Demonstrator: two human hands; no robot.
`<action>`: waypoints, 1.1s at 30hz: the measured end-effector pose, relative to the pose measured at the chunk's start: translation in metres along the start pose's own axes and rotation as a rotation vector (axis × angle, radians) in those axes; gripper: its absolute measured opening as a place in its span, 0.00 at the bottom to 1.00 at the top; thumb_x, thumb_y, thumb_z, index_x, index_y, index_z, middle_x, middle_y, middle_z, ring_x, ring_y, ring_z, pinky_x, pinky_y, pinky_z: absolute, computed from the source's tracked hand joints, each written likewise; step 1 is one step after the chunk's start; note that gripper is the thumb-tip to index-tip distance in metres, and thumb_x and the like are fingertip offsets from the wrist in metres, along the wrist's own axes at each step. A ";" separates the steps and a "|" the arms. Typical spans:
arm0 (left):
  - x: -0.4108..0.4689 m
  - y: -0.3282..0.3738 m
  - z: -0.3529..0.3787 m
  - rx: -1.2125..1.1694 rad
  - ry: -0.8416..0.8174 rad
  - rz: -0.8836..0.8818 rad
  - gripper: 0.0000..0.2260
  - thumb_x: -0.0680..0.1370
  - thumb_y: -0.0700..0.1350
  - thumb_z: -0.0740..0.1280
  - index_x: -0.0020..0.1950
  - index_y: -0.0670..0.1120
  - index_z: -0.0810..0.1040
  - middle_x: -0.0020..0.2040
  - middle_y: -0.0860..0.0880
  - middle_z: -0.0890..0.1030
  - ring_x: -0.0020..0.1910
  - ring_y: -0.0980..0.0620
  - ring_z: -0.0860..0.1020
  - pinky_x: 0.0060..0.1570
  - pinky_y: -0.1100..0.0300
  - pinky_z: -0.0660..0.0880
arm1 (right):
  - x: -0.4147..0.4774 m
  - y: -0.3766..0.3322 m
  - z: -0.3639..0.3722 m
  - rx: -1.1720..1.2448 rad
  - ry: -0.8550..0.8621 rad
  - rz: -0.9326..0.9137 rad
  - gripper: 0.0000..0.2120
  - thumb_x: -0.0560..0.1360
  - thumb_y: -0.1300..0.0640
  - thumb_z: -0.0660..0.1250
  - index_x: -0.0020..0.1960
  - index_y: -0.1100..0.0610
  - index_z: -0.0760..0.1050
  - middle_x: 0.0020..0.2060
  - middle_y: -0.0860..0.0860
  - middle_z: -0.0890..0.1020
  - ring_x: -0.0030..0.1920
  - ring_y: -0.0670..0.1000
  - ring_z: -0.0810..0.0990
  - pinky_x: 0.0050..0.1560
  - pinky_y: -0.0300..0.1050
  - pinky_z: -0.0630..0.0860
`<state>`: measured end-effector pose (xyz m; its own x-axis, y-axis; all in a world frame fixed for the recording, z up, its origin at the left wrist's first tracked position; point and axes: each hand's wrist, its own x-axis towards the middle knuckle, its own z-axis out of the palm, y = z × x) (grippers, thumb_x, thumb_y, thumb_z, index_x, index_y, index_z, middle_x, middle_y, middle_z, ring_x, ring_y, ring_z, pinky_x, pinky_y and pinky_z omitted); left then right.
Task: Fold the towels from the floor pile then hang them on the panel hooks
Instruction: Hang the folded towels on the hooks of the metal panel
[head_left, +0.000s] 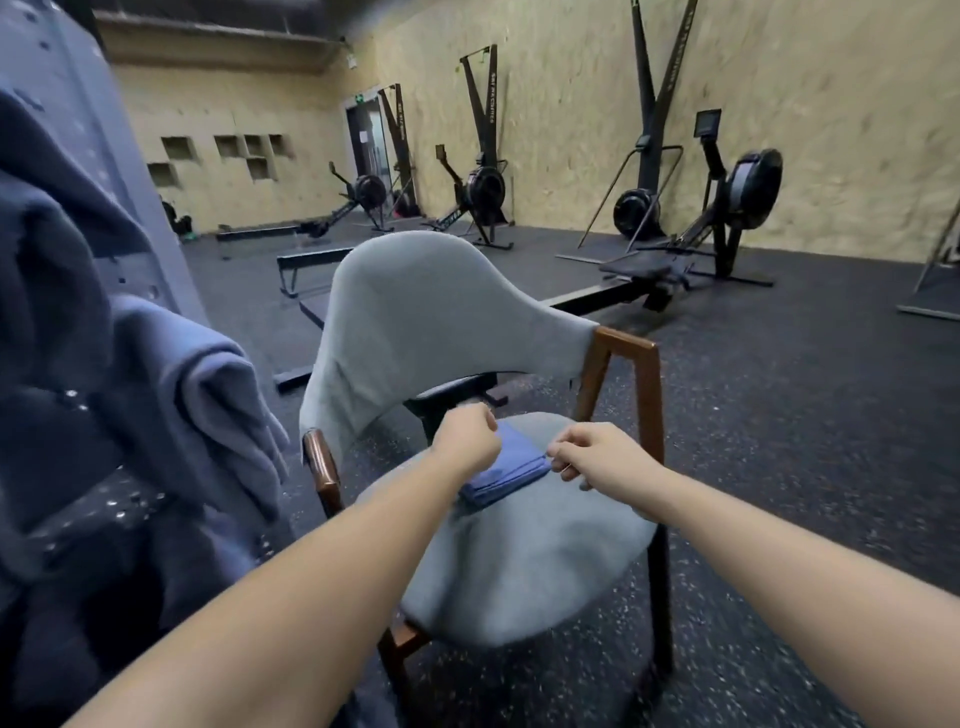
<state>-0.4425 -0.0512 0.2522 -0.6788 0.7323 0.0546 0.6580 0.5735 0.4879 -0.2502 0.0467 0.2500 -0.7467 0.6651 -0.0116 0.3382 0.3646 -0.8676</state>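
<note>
While both hands sat at the folded towel (506, 475) on the chair (519, 561) seat, right hand (587, 457) pinched its right corner; left hand (467, 441) curled over the far-left corner, grip hidden. Towel's long axis ran hand to hand, roughly. Panel (78, 88) stood left, nearer left hand; hooks blurred, pile unseen.

A grey padded chair (519, 571) with brown wooden arms stands before me on a dark speckled rubber floor (805, 441). Rowing machines (748, 192) line the yellowish chipboard wall (831, 93) to my right; square niches (228, 147) dot the far wall beside a doorway (366, 137).
</note>
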 end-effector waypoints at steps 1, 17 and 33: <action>0.009 -0.008 0.012 0.029 0.003 -0.045 0.14 0.79 0.41 0.64 0.63 0.46 0.82 0.64 0.43 0.83 0.63 0.40 0.80 0.61 0.50 0.79 | 0.003 0.011 0.004 0.016 0.004 0.015 0.09 0.82 0.55 0.69 0.48 0.58 0.84 0.42 0.51 0.88 0.40 0.47 0.83 0.40 0.43 0.77; 0.064 -0.029 0.019 -0.142 -0.124 -0.306 0.11 0.72 0.44 0.78 0.43 0.43 0.77 0.39 0.45 0.78 0.39 0.44 0.75 0.38 0.57 0.72 | 0.012 0.021 0.018 0.155 0.014 0.051 0.08 0.83 0.58 0.66 0.52 0.61 0.81 0.42 0.51 0.87 0.37 0.45 0.81 0.37 0.41 0.74; -0.152 0.066 -0.114 -0.618 -0.083 0.269 0.11 0.78 0.59 0.74 0.53 0.54 0.83 0.48 0.59 0.87 0.52 0.59 0.84 0.53 0.59 0.78 | -0.068 -0.128 -0.032 0.262 0.090 0.021 0.04 0.77 0.58 0.68 0.44 0.56 0.79 0.36 0.51 0.79 0.33 0.49 0.77 0.33 0.42 0.75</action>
<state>-0.3332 -0.1661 0.3755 -0.4739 0.8601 0.1888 0.4764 0.0701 0.8764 -0.2241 -0.0247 0.3781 -0.6837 0.7298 0.0033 0.1847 0.1775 -0.9666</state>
